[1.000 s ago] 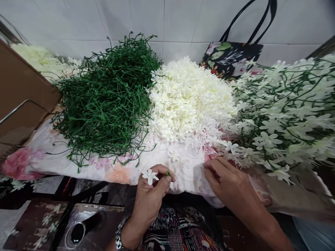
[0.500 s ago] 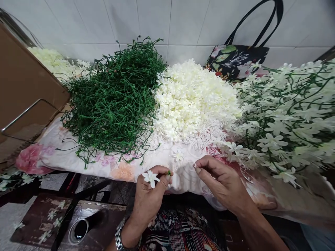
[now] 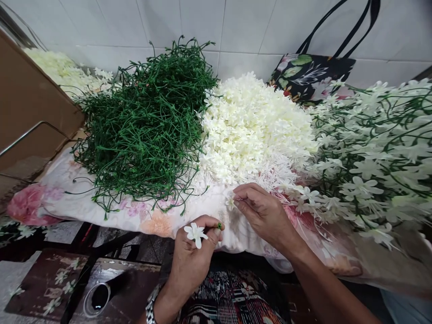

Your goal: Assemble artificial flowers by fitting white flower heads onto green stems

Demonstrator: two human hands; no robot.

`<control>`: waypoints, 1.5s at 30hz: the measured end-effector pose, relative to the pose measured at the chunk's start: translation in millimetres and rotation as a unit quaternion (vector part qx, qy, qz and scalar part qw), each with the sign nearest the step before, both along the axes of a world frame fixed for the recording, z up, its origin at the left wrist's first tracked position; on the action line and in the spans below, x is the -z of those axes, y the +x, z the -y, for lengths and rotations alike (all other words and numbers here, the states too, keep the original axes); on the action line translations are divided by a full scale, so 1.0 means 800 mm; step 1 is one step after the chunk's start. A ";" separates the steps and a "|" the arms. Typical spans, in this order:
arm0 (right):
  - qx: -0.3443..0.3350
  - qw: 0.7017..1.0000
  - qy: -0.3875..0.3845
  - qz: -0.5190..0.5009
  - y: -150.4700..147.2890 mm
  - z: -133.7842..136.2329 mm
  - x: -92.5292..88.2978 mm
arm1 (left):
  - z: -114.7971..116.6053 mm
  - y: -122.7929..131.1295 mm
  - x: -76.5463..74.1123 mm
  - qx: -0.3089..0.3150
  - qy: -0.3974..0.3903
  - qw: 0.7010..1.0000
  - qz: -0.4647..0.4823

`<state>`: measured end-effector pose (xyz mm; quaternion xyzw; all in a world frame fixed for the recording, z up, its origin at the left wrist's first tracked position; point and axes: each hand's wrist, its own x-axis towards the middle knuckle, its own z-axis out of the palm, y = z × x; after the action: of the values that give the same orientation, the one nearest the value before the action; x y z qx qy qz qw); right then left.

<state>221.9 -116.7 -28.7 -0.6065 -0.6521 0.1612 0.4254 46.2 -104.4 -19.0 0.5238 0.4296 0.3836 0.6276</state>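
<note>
My left hand (image 3: 195, 252) is closed in a pinch on a green plastic flower stem, whose green tip (image 3: 219, 226) pokes out between thumb and forefinger. A white artificial flower (image 3: 195, 234) shows at the back of the same hand. My right hand (image 3: 265, 218) has its thumb and forefinger at a single white flower (image 3: 230, 200) by the cloth, pinching its edge; anything else between those fingertips is hidden. Behind the hands lie a heap of green stems (image 3: 145, 130) and a heap of loose white blossoms (image 3: 253, 126).
Finished white flower sprays (image 3: 367, 180) are piled at the right. A floral cloth (image 3: 128, 220) covers the work surface. A cardboard box (image 3: 33, 99) stands left, a black floral bag (image 3: 310, 76) at the tiled wall. Below left, a clear cup (image 3: 97, 299) sits on a brown surface.
My right hand has moved left and forward, bringing its fingertips from open space to the lone white flower. My left hand keeps its pinch almost in place. The view has shifted slightly.
</note>
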 end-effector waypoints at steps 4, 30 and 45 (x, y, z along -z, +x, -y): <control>-0.006 1.000 0.008 0.007 -0.001 -0.003 0.007 | -0.002 0.000 0.002 0.004 0.002 1.000 0.001; -0.022 0.990 0.043 -0.134 -0.032 0.035 -0.030 | 0.011 0.024 -0.006 -0.039 -0.093 0.986 0.132; -0.049 0.993 0.051 -0.097 -0.033 0.046 -0.023 | 0.015 0.020 -0.014 -0.027 -0.241 0.945 0.217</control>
<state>195.5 -153.3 -10.5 -0.5329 -0.6442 0.2061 0.5085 62.1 -116.1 -7.6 0.2490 0.3763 0.3898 0.8028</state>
